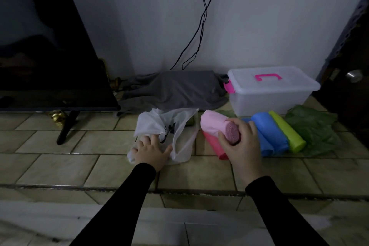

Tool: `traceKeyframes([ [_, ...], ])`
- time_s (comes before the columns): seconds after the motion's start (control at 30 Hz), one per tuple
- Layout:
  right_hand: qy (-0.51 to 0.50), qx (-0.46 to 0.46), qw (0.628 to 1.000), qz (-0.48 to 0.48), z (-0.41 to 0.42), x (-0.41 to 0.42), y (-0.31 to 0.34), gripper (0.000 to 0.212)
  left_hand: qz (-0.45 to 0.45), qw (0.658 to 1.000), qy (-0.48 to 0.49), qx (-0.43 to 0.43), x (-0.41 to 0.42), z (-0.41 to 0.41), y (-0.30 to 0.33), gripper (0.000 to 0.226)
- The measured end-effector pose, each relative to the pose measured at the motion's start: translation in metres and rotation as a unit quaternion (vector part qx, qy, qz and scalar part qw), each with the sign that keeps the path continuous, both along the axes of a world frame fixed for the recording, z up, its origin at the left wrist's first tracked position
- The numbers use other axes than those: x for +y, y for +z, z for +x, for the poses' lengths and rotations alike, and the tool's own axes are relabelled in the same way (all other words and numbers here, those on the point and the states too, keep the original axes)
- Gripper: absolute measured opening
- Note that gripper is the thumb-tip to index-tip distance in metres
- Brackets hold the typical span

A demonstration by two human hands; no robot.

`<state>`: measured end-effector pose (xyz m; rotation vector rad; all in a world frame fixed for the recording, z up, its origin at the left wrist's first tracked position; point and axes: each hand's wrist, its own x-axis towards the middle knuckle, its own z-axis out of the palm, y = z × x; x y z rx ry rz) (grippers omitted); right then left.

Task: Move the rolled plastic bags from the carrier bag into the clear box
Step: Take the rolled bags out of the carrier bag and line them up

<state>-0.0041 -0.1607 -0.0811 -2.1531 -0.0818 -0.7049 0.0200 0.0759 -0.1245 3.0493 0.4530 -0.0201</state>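
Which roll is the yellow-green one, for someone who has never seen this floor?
Start at the clear box with its pink handle, against the wall. On the tiles before it lies a row of rolls; the right hand grips the pale pink roll. The yellow-green roll is the slim one at the row's far right, between a blue roll and crumpled green plastic.

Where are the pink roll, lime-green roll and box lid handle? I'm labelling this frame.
pink roll (214, 126), head view, on its wrapped side.
lime-green roll (287, 132), head view, mid-length.
box lid handle (267, 76), head view, on the pink bar.
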Motion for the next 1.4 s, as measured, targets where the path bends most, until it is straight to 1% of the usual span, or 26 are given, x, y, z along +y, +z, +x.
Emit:
traceKeyframes([
  [0.07, 0.017, 0.014, 0.999, -0.039, -0.002, -0.002, -0.001, 0.034, 0.004, 1.000, 0.001, -0.001, 0.000, 0.000, 0.000, 0.075],
  [0.13, 0.028, 0.038, 0.991, -0.129, -0.005, 0.000, -0.004, 0.030, 0.003, 1.000, 0.000, -0.005, -0.001, -0.001, 0.000, 0.073],
  [0.2, 0.025, 0.059, 0.969, -0.239, -0.010, 0.005, -0.007, 0.031, -0.007, 1.000, -0.004, -0.004, 0.000, -0.001, 0.001, 0.071],
  [0.27, 0.007, 0.074, 0.948, -0.309, -0.016, 0.010, -0.010, 0.034, -0.020, 1.000, -0.014, 0.011, 0.003, 0.001, 0.002, 0.070],
  [0.4, -0.015, 0.082, 0.926, -0.368, -0.019, 0.016, -0.018, 0.034, -0.050, 0.997, -0.007, 0.052, 0.013, 0.010, 0.004, 0.067],
  [0.5, -0.016, 0.084, 0.905, -0.418, -0.017, 0.026, -0.018, 0.029, -0.064, 0.997, 0.000, 0.048, 0.015, 0.011, 0.004, 0.062],
  [0.53, -0.023, 0.089, 0.899, -0.428, -0.016, 0.031, -0.016, 0.030, -0.066, 0.997, 0.001, 0.047, 0.015, 0.011, 0.005, 0.061],
  [0.6, -0.052, 0.115, 0.891, -0.437, -0.013, 0.039, -0.009, 0.043, -0.075, 0.996, 0.004, 0.043, 0.017, 0.011, 0.006, 0.061],
  [0.63, -0.063, 0.108, 0.891, -0.436, -0.012, 0.044, -0.005, 0.048, -0.083, 0.996, 0.006, 0.036, 0.018, 0.012, 0.006, 0.062],
  [0.67, -0.060, 0.080, 0.894, -0.436, -0.010, 0.049, -0.003, 0.051, -0.097, 0.995, 0.014, 0.025, 0.019, 0.011, 0.007, 0.064],
  [0.73, -0.002, 0.017, 0.896, -0.444, -0.007, 0.060, -0.001, 0.054, -0.159, 0.986, 0.055, -0.018, 0.017, 0.008, 0.013, 0.070],
  [0.77, 0.036, 0.011, 0.886, -0.461, -0.006, 0.064, 0.000, 0.054, -0.198, 0.975, 0.086, -0.046, 0.016, 0.006, 0.017, 0.073],
  [0.83, 0.069, 0.048, 0.854, -0.513, 0.000, 0.068, 0.002, 0.051, -0.253, 0.953, 0.126, -0.109, 0.014, 0.003, 0.026, 0.072],
  [0.87, 0.062, 0.092, 0.843, -0.526, 0.005, 0.066, 0.004, 0.050, -0.260, 0.947, 0.129, -0.138, 0.016, 0.004, 0.029, 0.066],
  [0.93, 0.004, 0.155, 0.833, -0.531, 0.016, 0.060, 0.013, 0.049, -0.231, 0.949, 0.129, -0.172, 0.022, 0.007, 0.033, 0.060],
  [0.97, -0.023, 0.164, 0.834, -0.526, 0.022, 0.057, 0.018, 0.047, -0.208, 0.954, 0.128, -0.174, 0.025, 0.009, 0.035, 0.064],
  [1.03, -0.045, 0.168, 0.841, -0.512, 0.030, 0.055, 0.027, 0.045, -0.156, 0.968, 0.130, -0.150, 0.027, 0.011, 0.038, 0.085],
  [1.07, -0.033, 0.138, 0.851, -0.505, 0.032, 0.056, 0.027, 0.047, -0.113, 0.977, 0.128, -0.132, 0.024, 0.012, 0.039, 0.099],
  [1.1, 0.004, 0.085, 0.864, -0.496, 0.032, 0.058, 0.025, 0.052, -0.070, 0.983, 0.119, -0.121, 0.019, 0.012, 0.040, 0.111],
  [1.13, 0.074, 0.031, 0.865, -0.496, 0.035, 0.064, 0.018, 0.055, -0.049, 0.985, 0.105, -0.126, 0.013, 0.013, 0.042, 0.118],
  [1.17, 0.158, -0.003, 0.842, -0.516, 0.038, 0.069, 0.013, 0.053, -0.047, 0.985, 0.090, -0.137, 0.007, 0.013, 0.046, 0.119],
  [1.2, 0.221, 0.004, 0.811, -0.542, 0.042, 0.073, 0.008, 0.045, -0.050, 0.986, 0.070, -0.142, 0.003, 0.017, 0.047, 0.116],
  [1.23, 0.240, 0.037, 0.796, -0.554, 0.048, 0.076, 0.007, 0.036, -0.043, 0.989, 0.048, -0.136, -0.002, 0.021, 0.047, 0.108],
  [1.27, 0.233, 0.077, 0.797, -0.553, 0.055, 0.076, 0.007, 0.030, -0.030, 0.991, 0.026, -0.126, -0.005, 0.025, 0.047, 0.097],
  [1.33, 0.209, 0.127, 0.830, -0.502, 0.067, 0.073, 0.009, 0.030, -0.015, 0.996, -0.001, -0.093, -0.009, 0.033, 0.043, 0.071],
  [1.4, 0.197, 0.121, 0.869, -0.437, 0.076, 0.068, 0.005, 0.032, -0.032, 0.998, 0.004, -0.058, -0.008, 0.038, 0.034, 0.056],
])
